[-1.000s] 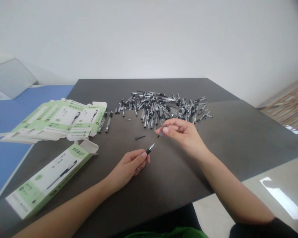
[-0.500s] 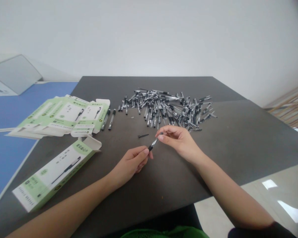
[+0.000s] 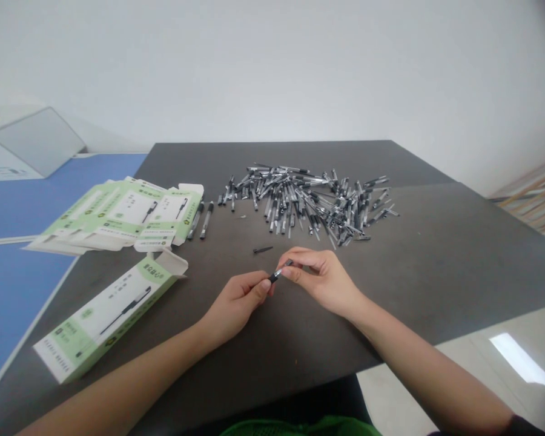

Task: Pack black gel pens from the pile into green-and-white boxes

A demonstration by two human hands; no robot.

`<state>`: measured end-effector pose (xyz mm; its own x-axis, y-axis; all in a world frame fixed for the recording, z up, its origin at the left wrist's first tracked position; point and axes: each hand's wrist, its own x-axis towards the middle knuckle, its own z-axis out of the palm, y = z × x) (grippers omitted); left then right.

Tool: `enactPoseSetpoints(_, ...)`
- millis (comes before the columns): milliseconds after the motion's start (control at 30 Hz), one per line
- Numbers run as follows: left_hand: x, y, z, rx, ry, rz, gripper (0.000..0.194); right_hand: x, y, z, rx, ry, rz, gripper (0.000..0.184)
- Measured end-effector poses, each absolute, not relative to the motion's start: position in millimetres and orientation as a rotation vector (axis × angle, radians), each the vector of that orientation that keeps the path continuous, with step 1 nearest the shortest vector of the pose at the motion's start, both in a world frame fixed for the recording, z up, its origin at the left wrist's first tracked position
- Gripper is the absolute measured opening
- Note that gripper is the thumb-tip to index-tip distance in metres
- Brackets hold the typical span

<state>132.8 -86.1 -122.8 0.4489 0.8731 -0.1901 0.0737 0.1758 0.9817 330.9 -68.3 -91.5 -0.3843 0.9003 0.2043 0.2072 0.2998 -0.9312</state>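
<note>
My left hand (image 3: 238,298) and my right hand (image 3: 320,275) meet over the dark table (image 3: 436,254), both pinched on one small black and silver pen (image 3: 279,272) held between their fingertips. Most of the pen is hidden inside the fingers. A loose black pen cap (image 3: 263,249) lies on the table just beyond my hands. Farther back spreads a big pile of pens (image 3: 306,200).
An open green and white pen box (image 3: 111,315) lies at the left. A stack of flat unfolded boxes (image 3: 122,215) sits behind it, with two pens (image 3: 201,220) beside the stack. A blue surface (image 3: 13,242) adjoins the table's left side.
My right hand has come down and left from the pile's edge to my left hand. The gap between the two has closed on the pen.
</note>
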Motion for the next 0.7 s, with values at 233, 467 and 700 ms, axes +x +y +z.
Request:
enactPoseSetpoints(233,117.9,-85.7,-79.9,1.920,1.223,0.614,0.042,339.0,-78.3,-83.7,-1.131,-1.703,1.006,0.013)
enactPoseSetpoints(467,-7.2,-101.7,-84.7,2.124,2.414,0.322,0.078,369.5,-81.6,-64.3,-1.164,-1.647,0.812,0.013)
enactPoseSetpoints(700,-33.4,-138.3,-104.4,2.316,2.312,0.495,0.059,346.9,-78.8,-41.8,-0.986,-1.627,0.648,0.007)
